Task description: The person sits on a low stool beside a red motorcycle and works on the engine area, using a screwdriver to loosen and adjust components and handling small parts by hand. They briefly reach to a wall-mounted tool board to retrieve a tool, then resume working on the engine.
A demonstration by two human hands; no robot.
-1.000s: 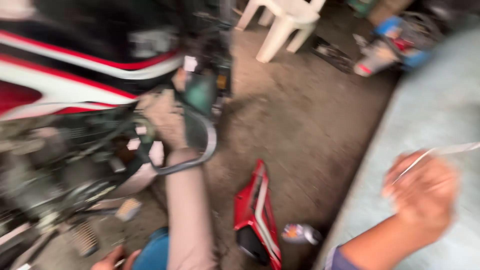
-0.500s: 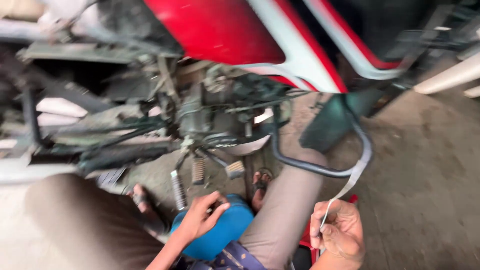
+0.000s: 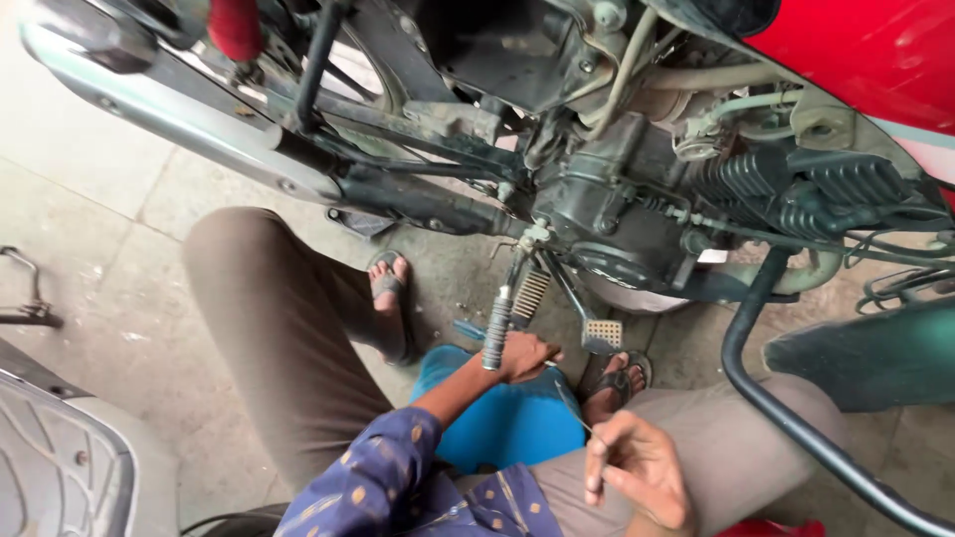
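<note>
I sit on a blue stool (image 3: 507, 423) facing the engine (image 3: 617, 229) of a red motorcycle. My left hand (image 3: 527, 355) reaches forward with curled fingers, right behind the rubber-covered lever (image 3: 495, 333) that hangs below the engine. I cannot tell if it grips anything. My right hand (image 3: 637, 467) is low near my knee and pinches a thin wire (image 3: 575, 406) between thumb and fingers. A blue-handled tool (image 3: 466, 328) lies on the floor beside the lever.
The silver exhaust pipe (image 3: 179, 109) runs across the top left. A metal foot pedal (image 3: 603, 335) sits by my right foot. A black guard bar (image 3: 766, 398) curves down at the right, next to a dark green part (image 3: 875, 353). A grey ribbed panel (image 3: 50, 467) lies at bottom left.
The view has swung down and steadied on the engine. My left hand left the stool and moved forward to the lever. My right hand still holds the wire.
</note>
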